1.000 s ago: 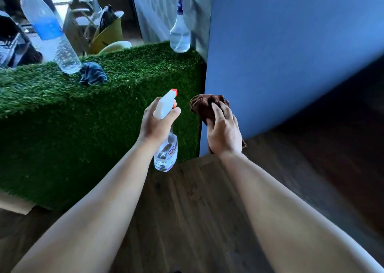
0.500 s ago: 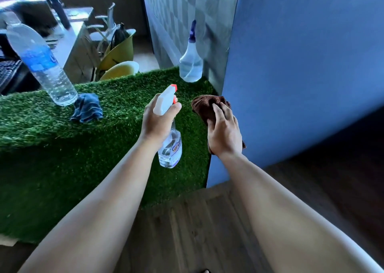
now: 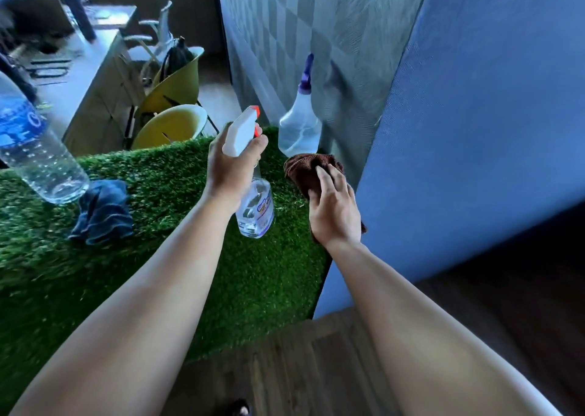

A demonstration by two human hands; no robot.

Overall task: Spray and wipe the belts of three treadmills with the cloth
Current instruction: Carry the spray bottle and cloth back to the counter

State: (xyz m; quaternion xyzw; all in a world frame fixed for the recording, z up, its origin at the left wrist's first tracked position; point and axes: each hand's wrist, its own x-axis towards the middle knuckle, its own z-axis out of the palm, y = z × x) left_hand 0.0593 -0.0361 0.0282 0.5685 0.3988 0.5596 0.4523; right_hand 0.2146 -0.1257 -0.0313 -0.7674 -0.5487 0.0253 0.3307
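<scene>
A: What are the fingers doing?

B: The left hand [image 3: 231, 175] is curling its fingers [image 3: 258, 145] round the neck of the spray bottle [image 3: 255, 210], just under the white and orange head, and is carrying it upright above the grass-covered ledge [image 3: 164, 194]. Whether a finger is resting on the trigger, I cannot tell. The right hand [image 3: 335, 216] is laying its fingers [image 3: 327, 180] over the brown cloth [image 3: 302, 168] and is gripping it bunched against the palm, just beside the blue wall [image 3: 474, 146].

A: What could be going wrong?

B: I am judging here. The nozzle is facing away, toward the far wall, so a squeeze now would be wetting grass and wall rather than a belt. The bottle is hanging by its neck alone, so a slackening grip would be dropping it onto the ledge or the wooden floor [image 3: 300, 368]. The cloth's loose end is dangling under the wrist and could be dragging over the grass and picking up grit.

A: And the counts?

B: Two hands, both occupied. Two sprayers: the held one and a second spray bottle [image 3: 299, 130] standing at the ledge's far corner. One water bottle [image 3: 34, 149]. Two cloths: the brown one, and a blue cloth [image 3: 103, 210] lying crumpled beside the water bottle. Two yellow chairs [image 3: 171, 127] beyond the ledge. No treadmill is showing.
</scene>
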